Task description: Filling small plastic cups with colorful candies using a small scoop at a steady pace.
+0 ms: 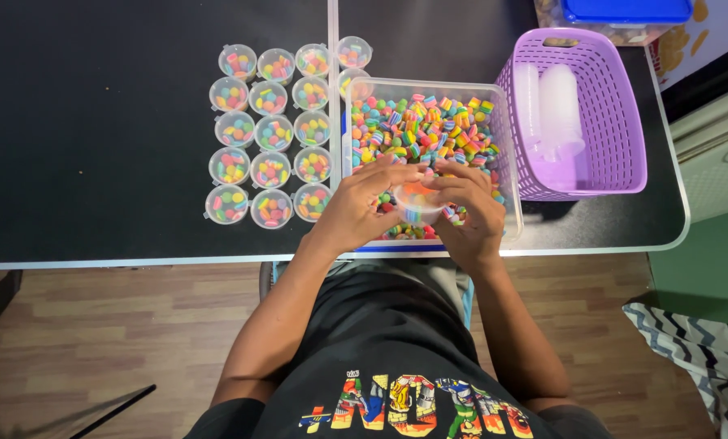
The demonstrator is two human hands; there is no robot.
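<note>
From the head camera, your left hand (362,207) and right hand (469,213) meet over the near end of the clear bin of striped candies (429,130), both closed around one small clear cup (417,203) of candies, fingertips curled over its rim. Keep the cup level and low over the bin so stray pieces fall back in, and press evenly round the rim. To your left the filled cups (270,134) stand in rows; a purple basket (599,175) of empty cups sits right.
</note>
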